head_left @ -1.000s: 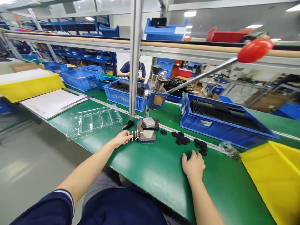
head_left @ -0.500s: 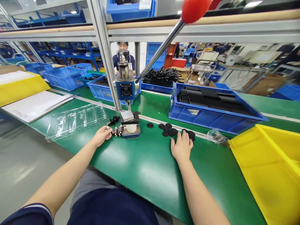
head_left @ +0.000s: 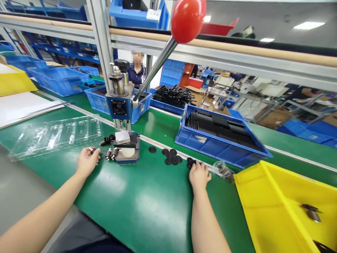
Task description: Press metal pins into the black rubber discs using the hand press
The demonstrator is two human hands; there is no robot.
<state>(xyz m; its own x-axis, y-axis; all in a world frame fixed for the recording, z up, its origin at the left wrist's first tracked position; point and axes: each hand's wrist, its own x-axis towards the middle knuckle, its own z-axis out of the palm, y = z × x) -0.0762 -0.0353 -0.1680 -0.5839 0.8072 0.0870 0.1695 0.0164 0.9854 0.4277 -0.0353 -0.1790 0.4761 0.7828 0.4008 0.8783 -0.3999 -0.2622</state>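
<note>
Currently, the left hand (head_left: 88, 161) has its fingers closed on a small dark piece (head_left: 91, 150), mostly hidden by the fingers, just above the green table (head_left: 158, 196) and left of the hand press (head_left: 119, 109). The right hand (head_left: 199, 174) is palm down with fingers bent over the rightmost black discs (head_left: 191, 162); whether it grips any of them, I cannot tell. To its left lies a loose cluster of black discs (head_left: 171, 156), some overlapping, and nearer the press 1 single disc (head_left: 152, 149) lies apart. Beside the press base, on the side of the left hand, are 2 small dark cylinders (head_left: 111, 154) with pale ends, and behind them some dark round parts (head_left: 107, 140). A silvery block (head_left: 122, 137) sits on the press, whose lever slants up to a red knob (head_left: 188, 19). Farther left, a clear plastic tray (head_left: 58, 135) lies flat. Just right of the right hand is a crumpled clear bag (head_left: 223, 169), next to a yellow bin (head_left: 263, 203) with dark parts inside. Behind the discs stands a blue bin (head_left: 223, 147) full of black plates. Across the table, 1 person (head_left: 136, 75) is partly visible.
</note>
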